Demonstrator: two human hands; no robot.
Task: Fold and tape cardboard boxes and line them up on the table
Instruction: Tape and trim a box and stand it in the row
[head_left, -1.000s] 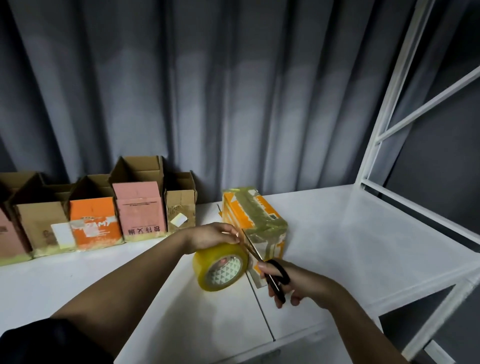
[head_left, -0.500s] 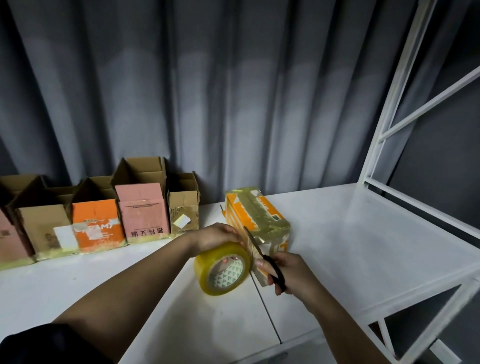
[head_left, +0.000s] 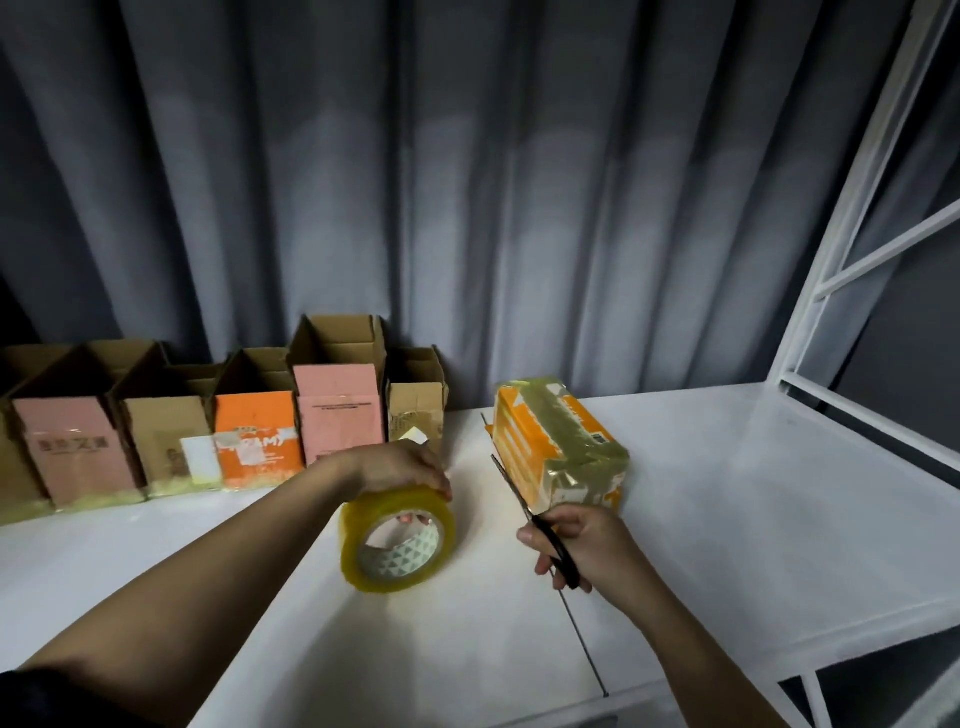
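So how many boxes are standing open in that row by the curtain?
6 that I can see, left to right: a cut-off brown box, a pink box, a plain brown box, an orange box, a taller pink box, a small brown box. More may hide off-frame left.

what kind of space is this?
Probably a makeshift packing station, not a warehouse: a white table with a white metal frame, a grey curtain as backdrop, and open cardboard boxes lined against it.
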